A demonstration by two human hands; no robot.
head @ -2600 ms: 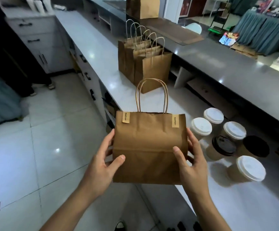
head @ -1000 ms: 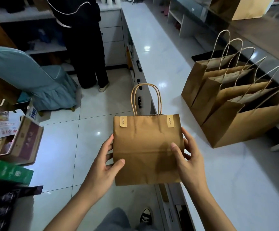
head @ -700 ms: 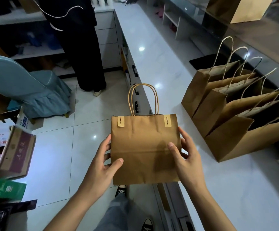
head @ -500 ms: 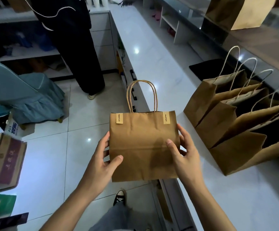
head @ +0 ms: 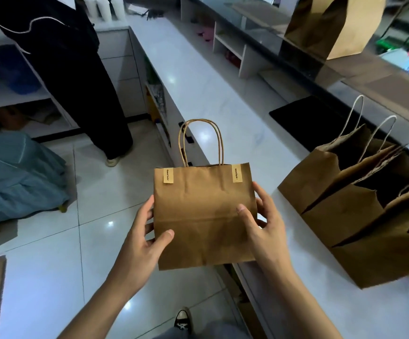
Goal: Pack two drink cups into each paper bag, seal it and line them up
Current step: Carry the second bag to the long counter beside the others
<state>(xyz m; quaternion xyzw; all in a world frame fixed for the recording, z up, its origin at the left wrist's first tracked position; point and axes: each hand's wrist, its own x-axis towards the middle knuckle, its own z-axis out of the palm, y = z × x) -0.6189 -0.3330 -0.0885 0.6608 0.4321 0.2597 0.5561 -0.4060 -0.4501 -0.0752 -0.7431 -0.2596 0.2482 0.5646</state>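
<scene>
I hold a sealed brown paper bag upright in the air, above the floor and the front edge of the white counter. Two small "Good luck" stickers close its top, and its twisted handles stand up. My left hand grips the bag's left side, thumb on the front face. My right hand grips the right side the same way. Several open brown paper bags stand in a row on the counter to the right. No drink cups are in view.
A person in dark clothing stands at the far end of the aisle. A blue covered chair sits at left. A large brown bag stands on the dark upper ledge. A black mat lies on the counter.
I have turned left along the counter with the bag still held in both hands. The cups have left the view and the row of open bags has slid to the right edge.
</scene>
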